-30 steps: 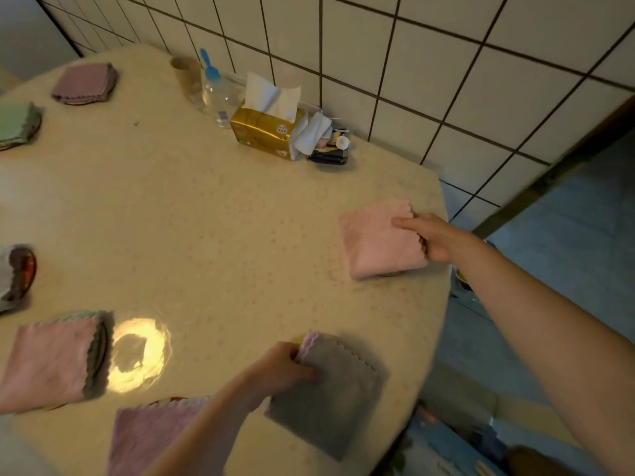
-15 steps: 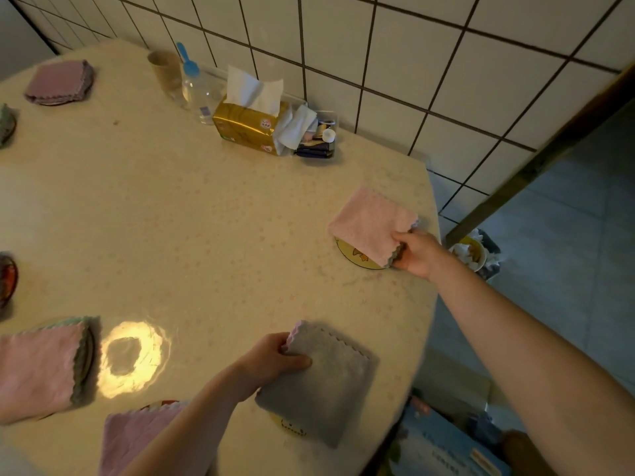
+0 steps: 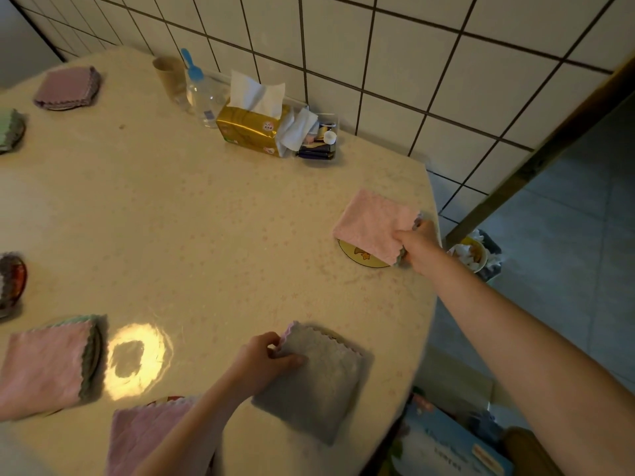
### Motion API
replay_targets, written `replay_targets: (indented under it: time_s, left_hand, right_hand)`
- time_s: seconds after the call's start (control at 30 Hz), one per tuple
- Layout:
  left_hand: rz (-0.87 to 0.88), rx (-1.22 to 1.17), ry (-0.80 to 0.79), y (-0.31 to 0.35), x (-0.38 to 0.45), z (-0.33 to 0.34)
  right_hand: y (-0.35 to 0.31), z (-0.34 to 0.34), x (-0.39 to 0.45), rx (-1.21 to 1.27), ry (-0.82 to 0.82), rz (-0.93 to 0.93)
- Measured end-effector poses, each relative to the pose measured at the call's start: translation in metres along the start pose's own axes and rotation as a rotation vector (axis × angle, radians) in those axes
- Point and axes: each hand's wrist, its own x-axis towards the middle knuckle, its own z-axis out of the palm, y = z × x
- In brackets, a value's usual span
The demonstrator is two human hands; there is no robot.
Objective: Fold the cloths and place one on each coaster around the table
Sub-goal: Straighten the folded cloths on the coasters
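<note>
Along the left edge of the beige table (image 3: 192, 235), a folded green cloth (image 3: 8, 130) and a partly cut-off cloth on a dark red coaster (image 3: 17, 281) are seen, with a folded mauve cloth (image 3: 67, 87) farther back. Nearer the front, a folded pink cloth with a grey underside (image 3: 48, 365) is laid over a coaster that barely shows, and another pink cloth (image 3: 147, 438) lies at the front edge, partly hidden by the left forearm. At the back by the tiled wall, a clear bottle with a blue cap (image 3: 201, 94) and a gold tissue pack (image 3: 251, 128) are placed side by side. The left hand (image 3: 264, 360) is closed on the near corner of a folded grey cloth (image 3: 316, 383), thumb on top, the cloth lying flat near the table's front edge. Farther right, the right hand (image 3: 417, 243) is pinched on the corner of a folded pale pink cloth (image 3: 372, 225), which is set over a yellow coaster (image 3: 359, 257); only the coaster's near rim is left uncovered.
</note>
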Motion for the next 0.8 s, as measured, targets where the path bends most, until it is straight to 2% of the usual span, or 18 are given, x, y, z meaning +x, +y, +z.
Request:
replay_targets:
  time_s: [0.1,0.17,0.23,0.27,0.37,0.5,0.73,0.8]
  left_hand:
    - [-0.023,-0.016,0.084,-0.006,-0.005,-0.001]
    - [-0.026,-0.006,0.163,-0.011,-0.008,-0.002]
    - [-0.014,0.015,0.214,-0.015,-0.013,-0.002]
    - [-0.005,0.032,0.239,-0.016,-0.015,-0.002]
    - [0.019,0.065,0.313,-0.023,-0.025,-0.003]
    - [0.068,0.051,0.367,-0.040,-0.038,-0.015]
    - [0.118,-0.020,0.467,-0.090,-0.064,-0.057]
    - [0.139,-0.055,0.491,-0.113,-0.070,-0.071]
  right_hand:
    - [0.004,-0.006,-0.009,-0.355,0.126,-0.220]
    - [0.009,-0.008,-0.018,-0.679,0.182,-0.370]
    - [0.018,-0.008,-0.027,-0.937,0.201,-0.453]
    - [0.022,-0.009,-0.031,-0.973,0.203,-0.453]
    - [0.035,-0.010,-0.051,-0.923,0.218,-0.416]
    - [0.056,0.002,-0.102,-0.815,0.137,-0.496]
    - [0.117,0.083,-0.242,-0.724,-0.198,-0.712]
    - [0.147,0.116,-0.278,-0.734,-0.277,-0.698]
